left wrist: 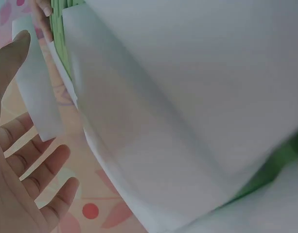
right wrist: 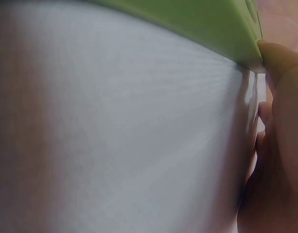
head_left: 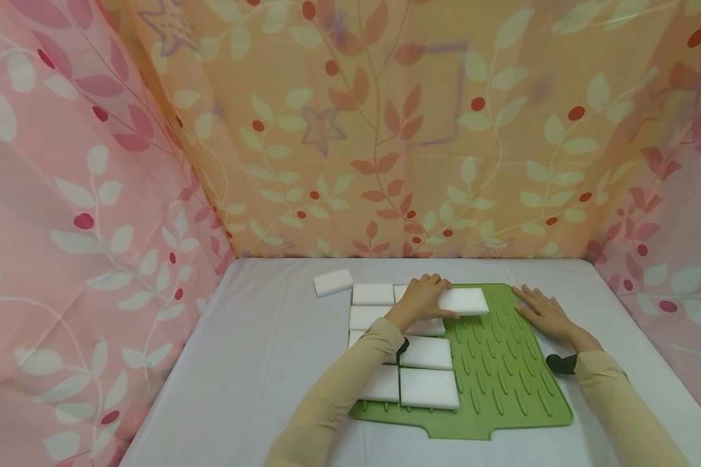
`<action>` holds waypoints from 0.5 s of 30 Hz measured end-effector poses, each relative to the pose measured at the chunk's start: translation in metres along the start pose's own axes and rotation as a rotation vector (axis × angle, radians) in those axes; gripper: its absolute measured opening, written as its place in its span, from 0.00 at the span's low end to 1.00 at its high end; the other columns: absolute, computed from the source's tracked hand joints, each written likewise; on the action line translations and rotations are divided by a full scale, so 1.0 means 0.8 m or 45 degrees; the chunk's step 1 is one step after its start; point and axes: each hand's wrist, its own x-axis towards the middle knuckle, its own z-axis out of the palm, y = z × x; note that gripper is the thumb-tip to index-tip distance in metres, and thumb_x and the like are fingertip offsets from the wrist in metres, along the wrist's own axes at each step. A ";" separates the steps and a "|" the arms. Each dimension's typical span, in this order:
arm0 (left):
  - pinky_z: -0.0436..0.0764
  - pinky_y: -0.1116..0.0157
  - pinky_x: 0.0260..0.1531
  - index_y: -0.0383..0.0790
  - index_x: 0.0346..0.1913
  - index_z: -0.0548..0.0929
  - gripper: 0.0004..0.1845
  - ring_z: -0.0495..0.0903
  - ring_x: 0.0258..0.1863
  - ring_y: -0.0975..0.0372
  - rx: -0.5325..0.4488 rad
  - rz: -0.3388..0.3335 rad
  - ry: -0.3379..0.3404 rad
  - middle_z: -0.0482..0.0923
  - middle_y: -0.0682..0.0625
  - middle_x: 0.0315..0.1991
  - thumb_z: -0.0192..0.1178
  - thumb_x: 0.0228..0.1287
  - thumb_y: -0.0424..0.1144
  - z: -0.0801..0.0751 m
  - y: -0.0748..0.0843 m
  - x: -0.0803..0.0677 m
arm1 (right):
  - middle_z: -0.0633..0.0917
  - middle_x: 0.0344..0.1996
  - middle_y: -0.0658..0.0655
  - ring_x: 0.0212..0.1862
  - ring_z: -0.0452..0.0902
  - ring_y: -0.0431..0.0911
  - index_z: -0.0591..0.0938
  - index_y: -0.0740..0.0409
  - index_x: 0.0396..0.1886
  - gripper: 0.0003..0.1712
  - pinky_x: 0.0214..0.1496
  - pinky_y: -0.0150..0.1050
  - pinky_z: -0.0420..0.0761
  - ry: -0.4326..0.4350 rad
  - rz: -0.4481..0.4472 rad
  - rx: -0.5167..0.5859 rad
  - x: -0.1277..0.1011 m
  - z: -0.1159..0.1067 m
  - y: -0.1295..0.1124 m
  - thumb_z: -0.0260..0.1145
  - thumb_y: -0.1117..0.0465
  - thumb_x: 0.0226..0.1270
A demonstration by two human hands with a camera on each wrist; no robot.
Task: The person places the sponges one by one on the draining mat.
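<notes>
Your left hand (head_left: 422,299) grips a plain white sponge block (head_left: 464,301); beneath it a green ridged mat (head_left: 502,370); behind, pink-orange leaf-print curtains (head_left: 385,130); around, grey-white cloth (head_left: 257,363).

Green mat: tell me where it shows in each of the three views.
Head: green mat lies centre-low on the table, white blocks over its left part.
Left wrist: only slivers, top left and lower right.
Right wrist: a green band along the top, the thumb at its edge.
Shared landmark: the mat's green edge itself.
</notes>
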 end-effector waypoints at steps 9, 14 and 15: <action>0.70 0.62 0.49 0.58 0.61 0.69 0.40 0.68 0.54 0.63 0.068 0.000 -0.078 0.69 0.58 0.56 0.52 0.47 0.75 0.007 0.014 0.015 | 0.49 0.69 0.74 0.68 0.35 0.73 0.53 0.58 0.72 0.35 0.61 0.71 0.32 0.003 -0.007 -0.005 -0.002 -0.001 -0.002 0.49 0.48 0.72; 0.69 0.62 0.50 0.58 0.61 0.69 0.39 0.68 0.55 0.63 0.084 0.002 -0.110 0.69 0.58 0.56 0.53 0.47 0.74 0.009 0.022 0.020 | 0.49 0.69 0.74 0.68 0.35 0.73 0.53 0.58 0.72 0.35 0.60 0.71 0.32 0.002 -0.007 0.010 -0.002 -0.001 -0.004 0.49 0.49 0.72; 0.69 0.62 0.50 0.58 0.61 0.69 0.39 0.68 0.55 0.63 0.085 -0.001 -0.116 0.69 0.59 0.56 0.53 0.47 0.74 0.009 0.023 0.021 | 0.49 0.69 0.74 0.68 0.36 0.73 0.53 0.59 0.72 0.35 0.60 0.72 0.32 0.007 -0.010 0.009 -0.003 -0.001 -0.004 0.49 0.49 0.72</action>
